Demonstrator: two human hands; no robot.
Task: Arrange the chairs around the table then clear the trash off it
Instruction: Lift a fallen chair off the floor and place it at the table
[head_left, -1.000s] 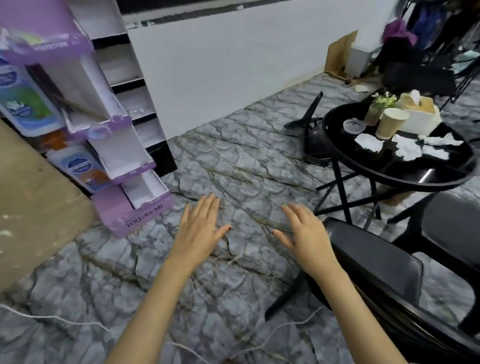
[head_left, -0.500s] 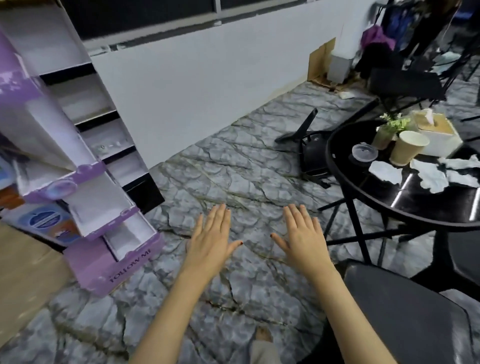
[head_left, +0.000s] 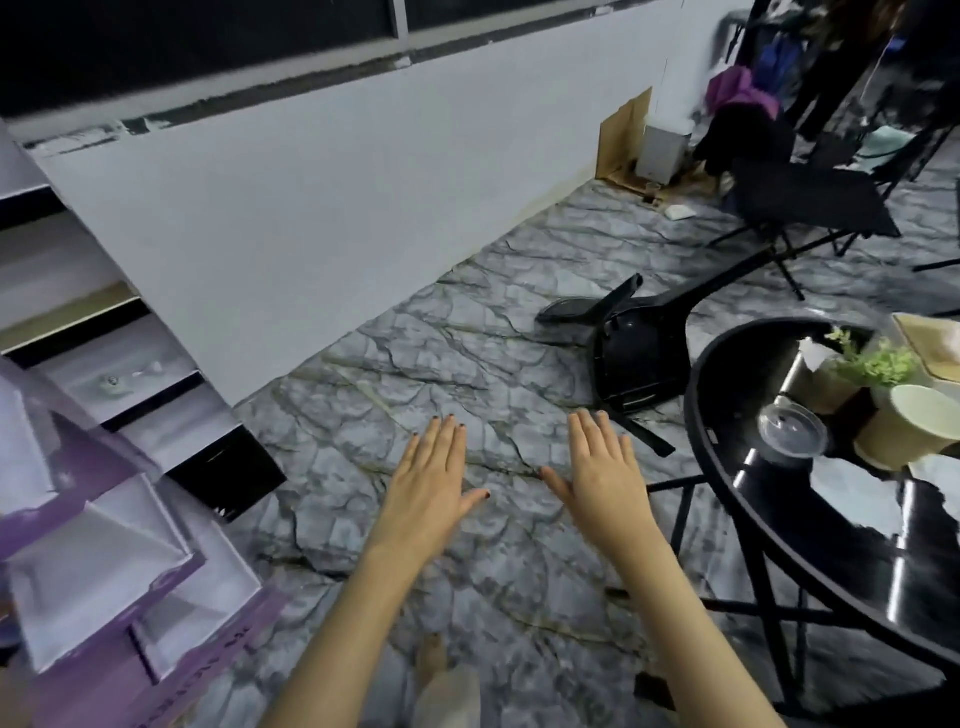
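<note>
A black chair (head_left: 636, 358) lies tipped over on the marble-pattern floor, ahead and to the right of my hands. My left hand (head_left: 428, 486) and my right hand (head_left: 602, 478) hover flat, palms down, fingers apart, holding nothing. The round black glass table (head_left: 727, 467) stands at the right. On it are a paper cup (head_left: 909, 431), a clear plastic lid (head_left: 792, 431), a small potted plant (head_left: 872, 364) and a tissue box (head_left: 932, 348). White tissue scraps (head_left: 852, 483) lie on the glass, partly cut off by the frame edge.
A purple and white cardboard display shelf (head_left: 104, 545) stands close at the left. A white wall (head_left: 322, 208) runs behind. Another black chair (head_left: 810, 202) stands far right by clothing and cardboard. My foot (head_left: 431, 660) shows below.
The view has swung up and forward, bringing the fallen chair closer. The near chair at lower right has left the view. Both hands stay open, and have drawn nearer together.
</note>
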